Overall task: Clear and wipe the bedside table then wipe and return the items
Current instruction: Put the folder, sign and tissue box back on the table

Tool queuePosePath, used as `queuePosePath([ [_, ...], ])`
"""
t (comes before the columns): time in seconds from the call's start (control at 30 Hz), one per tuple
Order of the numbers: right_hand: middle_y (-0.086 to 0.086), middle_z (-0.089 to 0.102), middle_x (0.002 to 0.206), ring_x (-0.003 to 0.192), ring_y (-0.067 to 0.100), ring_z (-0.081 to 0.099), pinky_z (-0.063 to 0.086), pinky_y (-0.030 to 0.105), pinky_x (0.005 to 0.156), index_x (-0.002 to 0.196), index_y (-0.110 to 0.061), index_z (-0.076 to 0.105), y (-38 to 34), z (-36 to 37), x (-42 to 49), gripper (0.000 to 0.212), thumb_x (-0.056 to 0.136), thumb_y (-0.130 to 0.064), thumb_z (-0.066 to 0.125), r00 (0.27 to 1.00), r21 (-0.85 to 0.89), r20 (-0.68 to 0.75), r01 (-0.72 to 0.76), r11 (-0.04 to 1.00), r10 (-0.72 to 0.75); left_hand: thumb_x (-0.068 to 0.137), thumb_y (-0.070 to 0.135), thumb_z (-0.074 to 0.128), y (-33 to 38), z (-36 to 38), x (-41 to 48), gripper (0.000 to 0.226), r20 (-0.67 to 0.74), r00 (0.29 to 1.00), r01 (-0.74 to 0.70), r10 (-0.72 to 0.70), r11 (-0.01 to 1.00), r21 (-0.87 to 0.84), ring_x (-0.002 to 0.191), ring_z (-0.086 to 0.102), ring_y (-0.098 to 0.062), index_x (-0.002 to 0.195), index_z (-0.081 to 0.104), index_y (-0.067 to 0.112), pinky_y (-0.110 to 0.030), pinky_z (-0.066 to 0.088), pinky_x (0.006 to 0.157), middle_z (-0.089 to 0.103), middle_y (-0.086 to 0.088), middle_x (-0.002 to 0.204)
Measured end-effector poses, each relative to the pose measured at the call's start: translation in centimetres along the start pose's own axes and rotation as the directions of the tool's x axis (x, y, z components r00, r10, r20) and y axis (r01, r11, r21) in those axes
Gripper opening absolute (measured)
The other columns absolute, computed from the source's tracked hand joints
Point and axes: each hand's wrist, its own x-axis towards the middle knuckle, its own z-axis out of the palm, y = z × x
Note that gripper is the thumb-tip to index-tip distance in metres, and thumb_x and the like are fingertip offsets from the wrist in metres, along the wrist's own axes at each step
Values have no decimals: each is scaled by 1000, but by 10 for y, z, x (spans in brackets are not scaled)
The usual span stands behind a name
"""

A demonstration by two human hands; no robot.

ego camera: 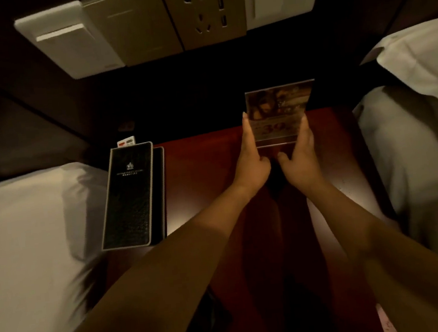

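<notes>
Two bare arms reach up from the bottom of the frame. Left hand (pixel 251 159) and right hand (pixel 300 156) are both closed on a clear plastic sign (pixel 281 113), one on each side edge, thumbs under its bottom edge. They hold the sign upright, right of the middle of the frame, at the back of the red-brown bedside table (pixel 199 173). I cannot tell if its base touches the wood.

A black folder (pixel 128 195) lies flat at the table's left edge, beside a white pillow (pixel 28 228). Another pillow (pixel 419 61) is at the right edge of the frame. Wall switches and a socket panel (pixel 203 12) fill the top.

The sign looks smooth and slippery. If the fingers let go too soon, it could tip over or fall behind the table.
</notes>
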Motion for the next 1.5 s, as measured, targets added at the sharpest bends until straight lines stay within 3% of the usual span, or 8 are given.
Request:
queuePosePath([
  [0.23,11,15,155,141,24,24,27,27,103,149,-15,-1,2,-1,11,85,84,1,53,1000,-21,6,0,1000,0,81,-12,44,-4,-1,10,98,-29,999,-34,34,999,24,142,28,-19,146,-15,33,-15,36,101,20,-3,157],
  [0.4,13,12,157,145,24,13,18,29,114,148,-9,3,-7,3,-9,79,86,-1,52,985,26,-110,-134,991,136,82,-10,46,-6,-13,0,95,-92,992,-80,87,994,70,128,27,3,147,-10,30,14,29,68,17,-5,158],
  [0.47,16,20,154,143,26,19,23,35,117,146,-5,14,-15,9,-28,70,86,-1,50,985,-45,-143,-102,994,94,82,-9,45,-10,-23,-14,91,-114,989,-79,91,991,109,118,32,13,149,-5,27,11,31,71,19,-6,158],
  [0.63,17,36,145,134,31,31,31,43,112,139,-2,31,-36,32,-64,56,86,-6,52,999,-402,-29,18,916,-32,86,-3,47,-20,-61,-50,74,-141,988,-30,62,976,214,140,31,-18,149,15,19,-21,34,104,29,-7,154],
  [0.73,15,40,141,131,31,32,29,43,110,135,-4,37,-54,51,-78,51,88,-14,52,992,-565,112,106,819,-51,86,-2,48,-26,-95,-73,63,-213,974,-15,79,959,284,133,40,-21,144,30,14,-35,41,107,44,-10,143],
  [0.9,14,45,135,125,32,34,27,46,104,131,-8,43,-91,102,-109,42,91,-20,46,960,-654,272,238,718,-71,85,-4,47,-50,-172,-129,45,-354,931,33,88,946,323,107,56,-20,128,52,7,-14,38,87,55,-13,123],
  [1.2,10,50,129,120,28,39,29,39,102,128,-10,48,-182,238,-217,36,92,-12,42,731,-372,622,591,716,-280,80,-10,48,-138,-343,-320,35,-782,616,324,-89,934,149,92,63,-29,107,65,3,-19,42,73,64,-17,110],
  [1.5,4,51,128,120,22,38,27,31,101,129,-15,46,-224,349,-318,38,92,-10,41,525,-223,807,693,686,-269,87,2,50,-225,-470,-497,44,-912,199,716,-359,689,-116,122,46,-37,131,48,2,-47,38,104,48,-24,133],
])
